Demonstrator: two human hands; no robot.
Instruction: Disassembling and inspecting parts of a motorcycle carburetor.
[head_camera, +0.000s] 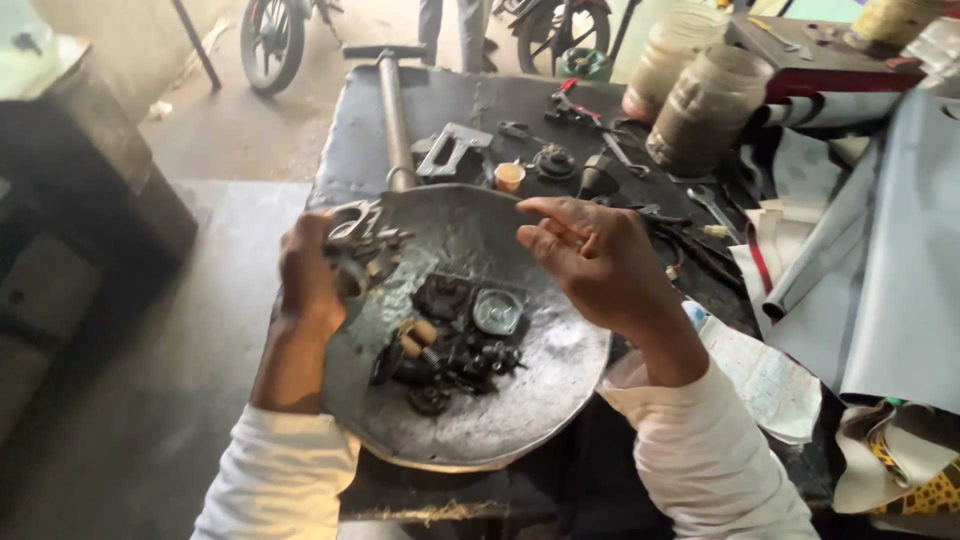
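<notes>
The dark, greasy surface (350, 130) carried a large round metal pan (480, 420) at its near edge. Two cloudy plastic jars (700, 95) stood at the far right — a long metal pump (393, 110) lay far left. The left hand (310, 275) gripped a small metal assembly (362, 245) over the pan's left rim. The right hand (595, 255) hovered empty, fingers loosely curled. Small dark parts (450, 350) lay in the pan's middle.
</notes>
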